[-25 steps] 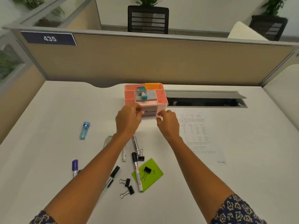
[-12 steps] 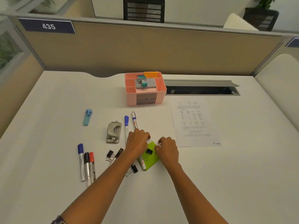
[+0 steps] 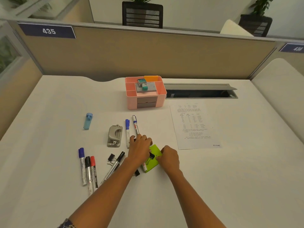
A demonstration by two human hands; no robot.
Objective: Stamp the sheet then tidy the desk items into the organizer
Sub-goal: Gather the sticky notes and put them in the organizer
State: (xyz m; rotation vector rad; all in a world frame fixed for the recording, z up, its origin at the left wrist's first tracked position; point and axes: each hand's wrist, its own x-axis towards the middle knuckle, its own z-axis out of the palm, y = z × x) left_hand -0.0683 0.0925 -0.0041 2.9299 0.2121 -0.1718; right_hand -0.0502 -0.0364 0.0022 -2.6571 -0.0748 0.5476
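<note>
The pink organizer [image 3: 160,100] stands at the back of the desk, with a grey ink pad [image 3: 150,87] and a teal stamp [image 3: 144,88] on top. To its right lies the printed sheet [image 3: 195,125]. A green sticky pad [image 3: 155,150] lies in front of me with a black binder clip [image 3: 151,156] on it. My left hand [image 3: 139,149] is curled over the pad's left edge beside the clip; what its fingers hold is hidden. My right hand [image 3: 169,156] pinches the pad's right edge.
Left of my hands lie a grey hole punch [image 3: 115,136], two blue-capped markers [image 3: 127,132], three markers side by side [image 3: 88,167], a black marker [image 3: 115,165], more binder clips [image 3: 111,157] and a blue tube [image 3: 88,120]. An open cable tray [image 3: 200,92] sits behind the sheet.
Both hands have left the organizer's front and come back down to the green sticky pad. In the last half second they have barely moved.
</note>
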